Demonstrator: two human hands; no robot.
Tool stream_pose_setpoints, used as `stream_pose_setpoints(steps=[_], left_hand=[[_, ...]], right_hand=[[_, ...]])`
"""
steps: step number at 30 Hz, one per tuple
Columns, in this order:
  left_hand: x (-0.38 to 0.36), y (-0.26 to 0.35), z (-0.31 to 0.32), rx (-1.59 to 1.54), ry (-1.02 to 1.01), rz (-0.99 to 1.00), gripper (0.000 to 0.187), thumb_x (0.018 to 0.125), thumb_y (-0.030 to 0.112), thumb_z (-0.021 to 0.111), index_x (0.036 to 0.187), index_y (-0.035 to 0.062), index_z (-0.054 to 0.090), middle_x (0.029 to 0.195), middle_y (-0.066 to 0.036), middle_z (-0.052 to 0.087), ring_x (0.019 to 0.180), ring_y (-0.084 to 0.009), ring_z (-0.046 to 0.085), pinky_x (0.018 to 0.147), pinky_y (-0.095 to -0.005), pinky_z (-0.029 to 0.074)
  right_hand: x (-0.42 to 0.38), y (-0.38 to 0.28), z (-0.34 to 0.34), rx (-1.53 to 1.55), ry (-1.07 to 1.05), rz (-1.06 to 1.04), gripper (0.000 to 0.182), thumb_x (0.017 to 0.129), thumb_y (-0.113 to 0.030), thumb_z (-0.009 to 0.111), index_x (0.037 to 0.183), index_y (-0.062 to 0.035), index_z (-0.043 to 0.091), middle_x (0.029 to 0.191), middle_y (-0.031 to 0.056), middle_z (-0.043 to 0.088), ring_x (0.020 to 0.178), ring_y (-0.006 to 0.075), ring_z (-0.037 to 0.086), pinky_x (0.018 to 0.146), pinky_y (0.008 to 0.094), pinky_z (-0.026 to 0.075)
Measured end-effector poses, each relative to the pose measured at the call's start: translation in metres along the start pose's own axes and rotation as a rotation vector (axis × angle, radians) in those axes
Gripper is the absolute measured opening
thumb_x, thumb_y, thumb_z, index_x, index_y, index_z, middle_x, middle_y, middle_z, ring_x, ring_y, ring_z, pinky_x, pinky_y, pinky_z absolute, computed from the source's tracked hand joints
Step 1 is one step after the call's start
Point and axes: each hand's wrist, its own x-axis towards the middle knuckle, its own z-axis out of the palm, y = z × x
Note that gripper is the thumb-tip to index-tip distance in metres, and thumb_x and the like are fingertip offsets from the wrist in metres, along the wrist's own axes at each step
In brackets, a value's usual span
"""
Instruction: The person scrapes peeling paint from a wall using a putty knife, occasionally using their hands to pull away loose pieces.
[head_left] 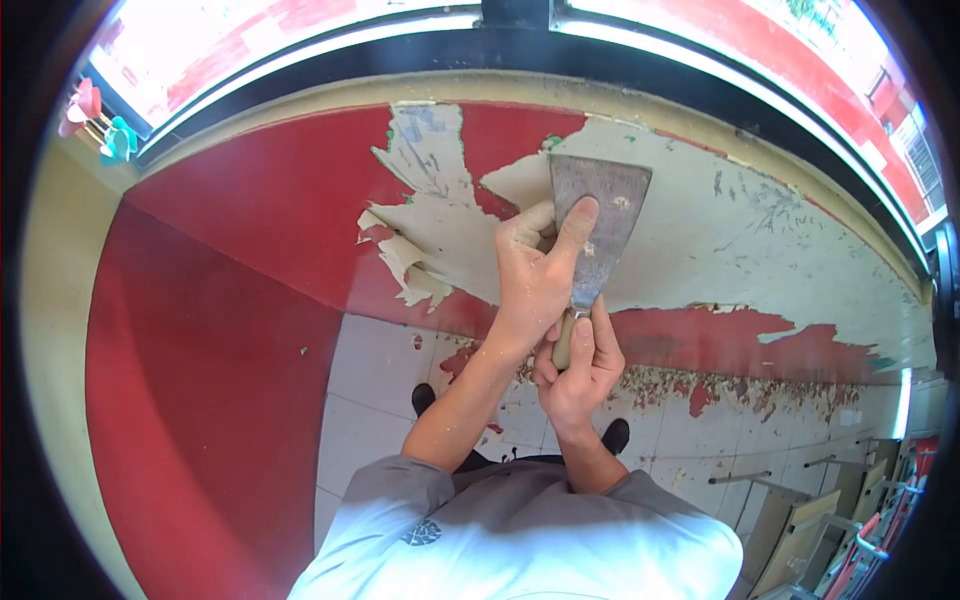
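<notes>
A wide metal scraper (612, 225) with a pale handle points up toward the wall below the window. My left hand (540, 265) is closed on its blade, the thumb lying flat on the metal. Lower down, my right hand (583, 375) wraps round the handle. Around the blade the wall shows a large pale bare patch (700, 230) with dark marks. Red paint (270, 190) covers the wall to the left, and a torn, curled flap of paint (410, 265) hangs at the patch's left edge.
Paint flakes (700, 395) litter the tiled floor (385, 370) along the wall's foot. Folded chairs or frames (810, 525) stand at lower right. A window frame (400, 45) runs across the top. Coloured ornaments (118, 140) are at upper left.
</notes>
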Motion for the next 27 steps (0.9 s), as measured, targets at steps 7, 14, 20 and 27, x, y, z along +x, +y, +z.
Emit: stream_pose_setpoints(steps=[7,14,20,27], left_hand=[[-0.002,0.0,-0.001,-0.035,-0.017,-0.029,0.026,0.092,0.022,0.065,0.078,0.0,0.065,0.064,0.001,0.059,0.053,-0.0018,0.047,0.045,-0.0211,0.035],[0.006,0.0,-0.001,0.021,0.005,0.03,0.03,0.092,0.023,0.066,0.072,0.0003,0.062,0.063,0.002,0.058,0.052,-0.0017,0.044,0.044,-0.0224,0.033],[0.011,0.01,0.006,0.013,0.019,0.105,0.03,0.092,0.023,0.065,0.073,-0.0002,0.063,0.062,0.002,0.058,0.052,-0.0023,0.044,0.044,-0.0227,0.033],[0.01,0.01,0.011,0.04,0.047,0.129,0.028,0.093,0.021,0.064,0.075,-0.0005,0.063,0.062,0.003,0.057,0.053,-0.0024,0.045,0.045,-0.0228,0.033]], right_hand=[[-0.01,0.004,-0.003,-0.061,0.01,-0.011,0.041,0.102,-0.013,0.037,0.139,0.0055,0.038,0.081,0.0071,0.055,0.042,0.0034,0.037,0.036,0.0188,0.028],[0.006,0.011,0.0,-0.064,-0.016,-0.111,0.04,0.102,-0.012,0.038,0.137,0.0057,0.041,0.082,0.0064,0.056,0.043,0.0036,0.038,0.039,0.0187,0.03],[0.018,0.0,-0.002,-0.13,-0.014,-0.074,0.04,0.102,-0.012,0.039,0.137,0.0061,0.042,0.078,0.0044,0.055,0.044,0.0036,0.038,0.039,0.0204,0.03],[0.01,0.003,-0.006,-0.231,0.006,-0.076,0.039,0.101,-0.012,0.04,0.136,0.0062,0.043,0.079,0.0047,0.055,0.045,0.0038,0.037,0.039,0.0199,0.029]])
